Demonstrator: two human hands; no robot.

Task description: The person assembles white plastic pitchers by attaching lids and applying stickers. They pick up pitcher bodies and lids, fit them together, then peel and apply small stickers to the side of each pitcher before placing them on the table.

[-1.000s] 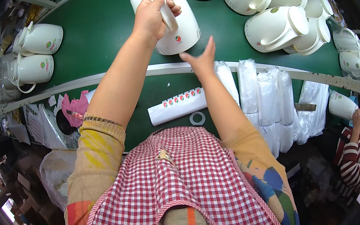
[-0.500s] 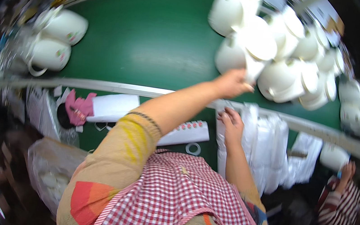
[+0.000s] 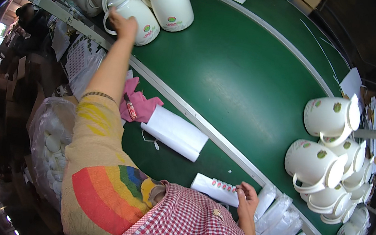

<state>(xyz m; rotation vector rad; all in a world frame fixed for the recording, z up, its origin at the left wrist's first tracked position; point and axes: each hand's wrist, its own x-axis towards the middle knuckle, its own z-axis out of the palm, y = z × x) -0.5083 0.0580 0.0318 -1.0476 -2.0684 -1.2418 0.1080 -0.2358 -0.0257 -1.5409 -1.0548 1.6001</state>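
At the upper left, my left hand [image 3: 125, 26] is closed at the handle side of a white lidded jug [image 3: 141, 23] with a small flower print. A second white jug [image 3: 171, 6] stands against it, on the green work surface [image 3: 230, 85]. My right hand [image 3: 247, 201] is low in front of my body, at the right end of a white sheet with a row of red round stickers [image 3: 214, 187]. Its thumb and fingertips come together there; whatever lies between them is too small to make out.
More white jugs [image 3: 315, 163] cluster at the right, others in plastic at far left. A metal rail [image 3: 188, 113] crosses the bench. On my side lie white paper [image 3: 176, 132], a pink cloth [image 3: 140, 99] and clear plastic bags [image 3: 274, 219]. A bag of white parts [image 3: 53, 147] stands left.
The view has swung left. My left hand has gone from a jug in the right cluster to one at the left. My right hand has moved from the plastic bags to the sticker sheet.
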